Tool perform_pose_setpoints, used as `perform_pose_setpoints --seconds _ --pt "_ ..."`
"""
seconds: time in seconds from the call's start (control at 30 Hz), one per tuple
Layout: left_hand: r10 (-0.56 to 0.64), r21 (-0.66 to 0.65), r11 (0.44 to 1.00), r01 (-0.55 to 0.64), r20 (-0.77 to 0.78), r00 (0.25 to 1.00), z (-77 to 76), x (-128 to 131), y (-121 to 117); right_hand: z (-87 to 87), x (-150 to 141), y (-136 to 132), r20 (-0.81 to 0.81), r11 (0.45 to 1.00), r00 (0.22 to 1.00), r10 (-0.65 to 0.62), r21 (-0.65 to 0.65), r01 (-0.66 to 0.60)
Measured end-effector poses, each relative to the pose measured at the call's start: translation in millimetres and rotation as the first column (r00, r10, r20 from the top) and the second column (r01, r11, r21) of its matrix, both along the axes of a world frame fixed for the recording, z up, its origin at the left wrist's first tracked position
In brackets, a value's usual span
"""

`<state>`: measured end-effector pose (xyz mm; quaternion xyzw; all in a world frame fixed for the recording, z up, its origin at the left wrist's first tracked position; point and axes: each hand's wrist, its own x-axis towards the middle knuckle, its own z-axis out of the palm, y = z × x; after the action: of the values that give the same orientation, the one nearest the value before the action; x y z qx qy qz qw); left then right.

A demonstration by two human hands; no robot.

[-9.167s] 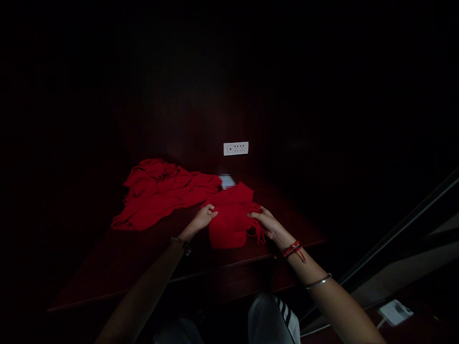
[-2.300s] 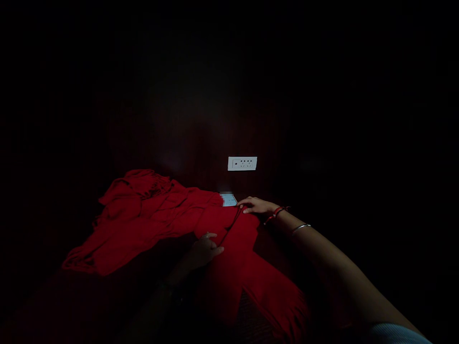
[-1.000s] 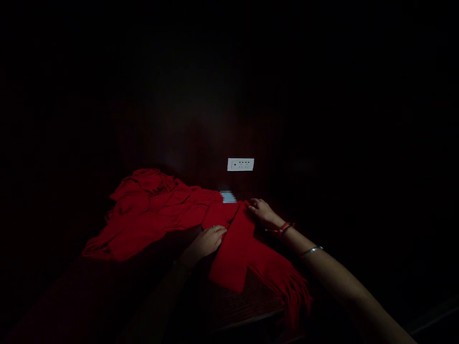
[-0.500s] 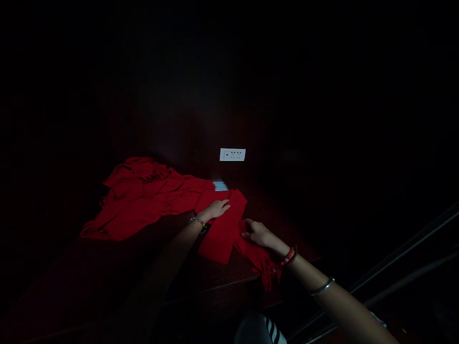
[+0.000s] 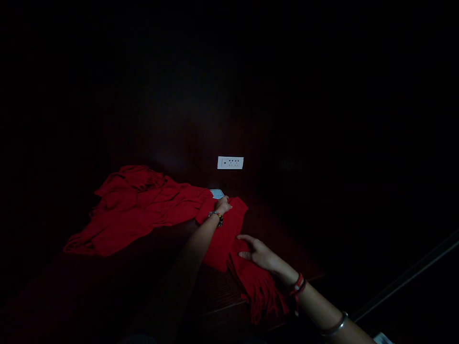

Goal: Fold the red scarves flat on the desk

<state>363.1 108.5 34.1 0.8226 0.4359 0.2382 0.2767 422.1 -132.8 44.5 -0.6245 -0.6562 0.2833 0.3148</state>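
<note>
A red scarf [image 5: 143, 210] with fringed ends lies across the dark wooden surface, rumpled on the left and folded into a flat strip on the right. On the far part of the folded strip, my left hand [image 5: 224, 206] has its fingers curled in against the cloth. My right hand [image 5: 263, 254] rests over the scarf's fringed end, thumb and fingers apart. Long tassels spread out below it and hang past the surface's front edge. A small pale card or label [image 5: 217, 193] shows just beyond the scarf; its print is too small to read.
A white power socket plate [image 5: 230, 163] is on the dark wall behind. The dark wooden tabletop [image 5: 218, 291] ends in a front edge near me. A thin pale rail [image 5: 405, 277] runs diagonally at the lower right. Most of the surroundings are very dark.
My left hand has gone from lying flat to curled at the strip's far part. My right hand has opened and shifted toward me, and the fringed end lies more spread out. The view has tilted slightly.
</note>
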Motion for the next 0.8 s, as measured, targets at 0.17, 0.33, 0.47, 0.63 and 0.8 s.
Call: perform_pose_setpoints --seconds 0.17,0.33,0.47,0.63,0.8 --pt "-0.118 0.103 0.987 0.125 -0.070 0.990 6.2 0 -19 -0.9 5 -4 0.077 0.997 0.997 0.031 -0.075 -0.025" --pt "-0.327 0.226 0.908 0.353 -0.147 0.934 1.6 -75 -35 0.0 23 -5 0.113 0.997 0.993 0.039 -0.068 -0.031" --pt "-0.378 0.358 0.795 0.490 -0.340 0.861 -10.7 -142 -40 2.8 23 4 0.306 0.999 0.952 -0.003 0.034 -0.008" --pt "0.025 0.265 0.964 0.013 -0.140 0.990 -20.0 -149 -55 24.0 20 63 0.570 0.955 0.819 0.066 0.202 -0.217" --pt "0.282 0.069 0.959 -0.276 -0.112 0.953 -15.6 -123 -47 28.4 18 132 0.736 0.928 0.638 0.225 0.038 -0.370"
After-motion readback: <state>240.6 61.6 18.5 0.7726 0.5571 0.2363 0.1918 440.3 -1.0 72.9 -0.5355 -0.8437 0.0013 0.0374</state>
